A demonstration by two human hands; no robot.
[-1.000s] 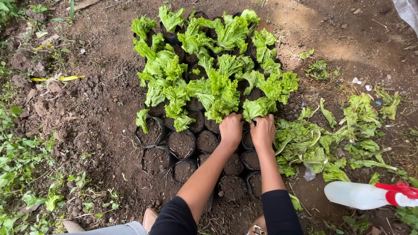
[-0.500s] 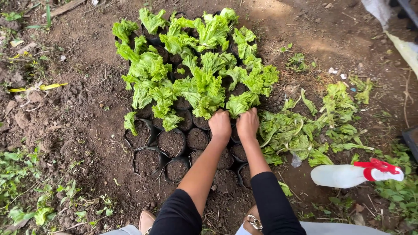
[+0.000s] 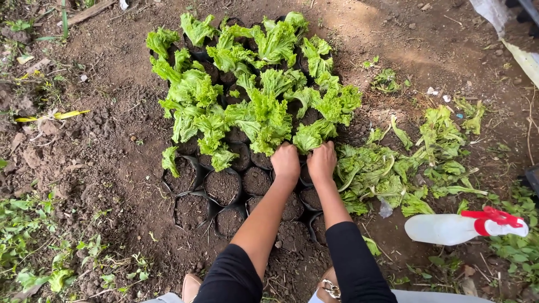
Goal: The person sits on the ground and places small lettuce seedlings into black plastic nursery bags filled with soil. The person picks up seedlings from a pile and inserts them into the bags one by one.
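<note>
Two hands meet at one lettuce seedling, which stands in a small black pot of soil at the near right edge of the cluster of pots on the bare ground. The seedling rises just beyond the knuckles, its leaves fanning up and away from the person, its stem roughly upright. The left hand and the right hand sit side by side, equally near, each curled with fingers pressed down at the plant's base; whether they pinch the stem or only push soil cannot be told, since the fingertips are buried under the leaves. The pot's rim is hidden by the hands. Nearer pots hold only soil. To the right lies a heap of loose lettuce leaves, and further right a white spray bottle on its side.
</note>
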